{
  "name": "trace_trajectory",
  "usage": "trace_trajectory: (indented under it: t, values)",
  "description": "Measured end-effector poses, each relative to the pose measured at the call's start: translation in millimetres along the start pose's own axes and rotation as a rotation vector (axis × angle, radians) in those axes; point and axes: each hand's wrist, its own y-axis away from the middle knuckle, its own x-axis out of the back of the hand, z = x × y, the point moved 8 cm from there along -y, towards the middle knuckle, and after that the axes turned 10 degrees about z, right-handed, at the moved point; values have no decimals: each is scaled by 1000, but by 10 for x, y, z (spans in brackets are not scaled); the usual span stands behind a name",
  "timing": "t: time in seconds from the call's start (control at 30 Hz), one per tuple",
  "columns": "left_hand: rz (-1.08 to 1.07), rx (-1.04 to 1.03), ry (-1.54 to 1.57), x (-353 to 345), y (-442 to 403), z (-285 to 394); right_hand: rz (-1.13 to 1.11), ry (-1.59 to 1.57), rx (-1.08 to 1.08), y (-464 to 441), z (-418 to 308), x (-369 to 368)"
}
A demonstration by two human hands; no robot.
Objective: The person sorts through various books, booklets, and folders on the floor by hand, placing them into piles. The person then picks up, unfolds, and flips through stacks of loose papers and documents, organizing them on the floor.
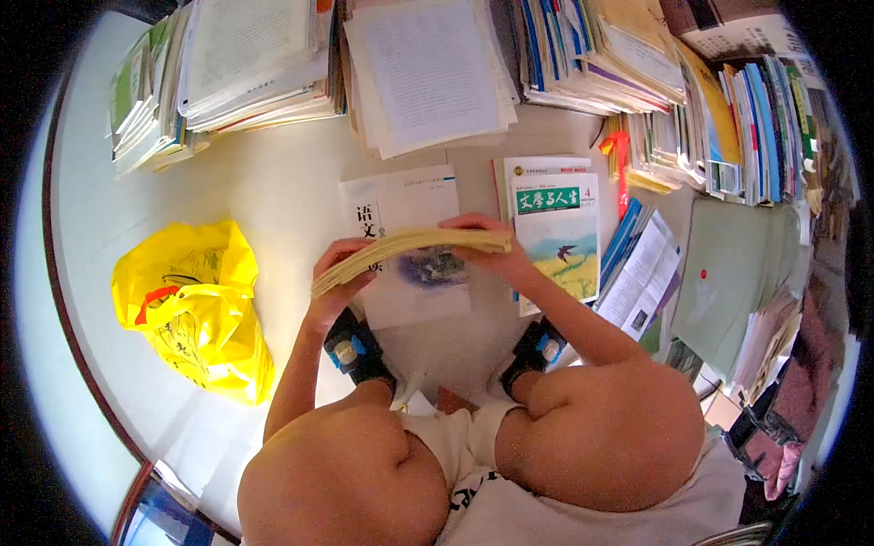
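Centrally, an arched sheaf of yellowed paper [414,244] is held edge-up between two bare hands; the sheaf is positioned above a white softcover booklet with black characters and a purple-toned picture [419,305], partly covering it from view; the left hand [336,302] pinches the left end of the sheaf, fingers on the far face and thumb side on the near face; the right hand [497,258] grips the right end, fingers curled along the far side, thumb position not clear; the left end sits lower in the view than the right, and the middle bows away from the wearer; the booklet lies flat on a pale, glossy floor [291,196], between and ahead of two black shoes with blue details [360,353]; to the right of the booklet lies a magazine with a green title band and a bird on its cover [557,232], resting on another publication; a crumpled yellow plastic bag with dark printing [205,318] stands at the left, well apart from the hands; along the far side are a stack of loose printed sheets [432,77], a tall pile of papers at the left [250,50] and a pile of books and papers at the right [628,64]
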Motion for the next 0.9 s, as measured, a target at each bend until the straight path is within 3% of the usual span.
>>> trace_trajectory:
  t: [0.07,0.1,0.13,0.2,0.23,0.27,0.3,0.37,0.4,0.47,0.5,0.53,0.6,0.63,0.7,0.77,0.83,0.9]
  values:
    - [-19,-3,-152,7,-44,-142,-77,121,66,-33,84,-62]
    - [32,-157,-310,52,-84,-3,-56,155,-107,11,212,-18]
    - [33,-159,-307,71,-89,41,-55,159,-105,58,210,-53]
    - [88,121,-81,169,-163,16,160,-147,-252,145,301,0]
    - [32,141,-181,206,-237,28,160,-141,-246,228,333,-1]
    - [33,133,-174,278,-332,75,66,-106,-325,353,463,-80]
    - [-98,243,-308,241,-406,160,-28,-69,-405,503,618,-154]
    - [-379,419,-571,131,-536,340,-166,-332,-810,974,1225,-297]
    - [-368,405,-560,86,-669,362,-212,-378,-838,1111,1154,-368]
    - [-698,-44,-817,-284,-820,490,-302,-396,-906,1375,1110,-536]
    - [-821,-104,-867,-397,-897,292,-346,-372,-948,1487,1146,-625]
    - [-805,-107,-860,-496,-983,170,-354,-355,-947,1506,1144,-679]
    - [-918,-247,-1024,-810,-1007,-40,-567,-238,-1145,1714,1146,-809]
    - [-909,-251,-1018,-908,-1035,-127,-568,-226,-1145,1625,1011,-772]
    - [-841,-245,-1227,-959,-1129,-300,-1017,508,-688,1374,688,-636]
    - [-712,-240,-1203,-897,-1127,-234,-1058,722,-311,880,187,-558]
    - [-591,-229,-1177,-848,-1013,-182,-737,668,-270,268,-102,-330]
    - [-73,-637,-1256,-733,-917,278,-303,715,-74,-430,-933,-99]
